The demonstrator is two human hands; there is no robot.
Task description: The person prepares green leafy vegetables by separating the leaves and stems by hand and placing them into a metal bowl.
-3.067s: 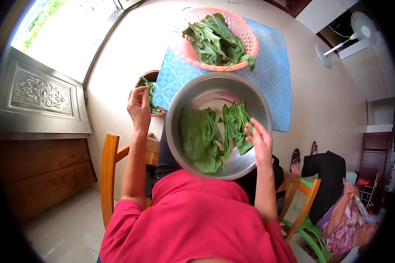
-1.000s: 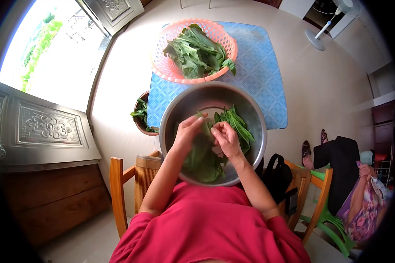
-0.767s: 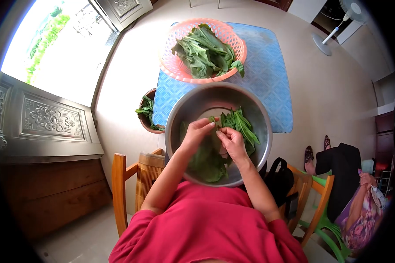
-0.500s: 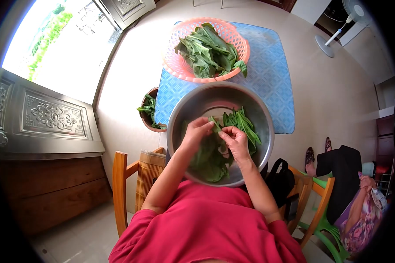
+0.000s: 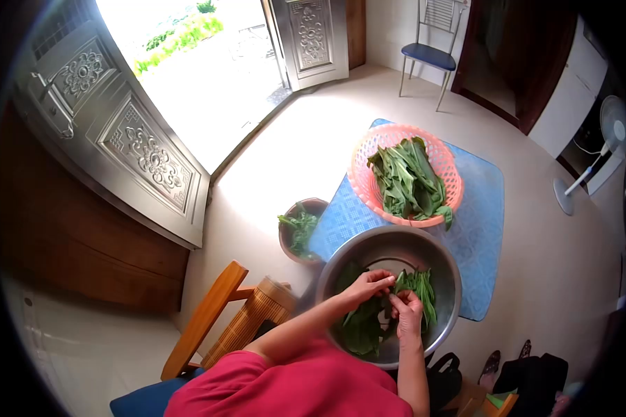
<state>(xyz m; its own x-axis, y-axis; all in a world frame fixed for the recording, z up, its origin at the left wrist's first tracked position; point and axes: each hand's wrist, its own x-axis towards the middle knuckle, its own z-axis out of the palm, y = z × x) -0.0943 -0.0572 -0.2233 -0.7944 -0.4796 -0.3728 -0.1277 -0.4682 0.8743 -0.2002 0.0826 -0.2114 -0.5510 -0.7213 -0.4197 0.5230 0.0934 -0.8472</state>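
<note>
Over a large steel basin [image 5: 452, 281], my left hand [image 5: 368, 288] and my right hand [image 5: 407, 311] are close together, fingertips pinched on a leafy green [image 5: 398, 282]. Much of that piece is hidden by the fingers. Dark, broad leaves [image 5: 363, 330] lie in the basin under and left of my hands. A bunch of slimmer green strips [image 5: 424, 288] rests against the basin's right side. Beyond the basin, a pink plastic basket [image 5: 368, 191] holds a heap of long green leaves [image 5: 409, 177].
The basket stands on a table with a blue patterned top [image 5: 490, 208]. Left of it, a brown bucket [image 5: 285, 240] of greens sits on the floor. A wooden chair [image 5: 212, 316] is at my left, and a seated person's dark-clad legs [image 5: 535, 379] are at lower right. A fan [image 5: 566, 198] stands far right.
My view has swung left and up, so the table and basin sit lower and further right. Both hands keep pinching greens over the basin, with slightly shifted fingers.
</note>
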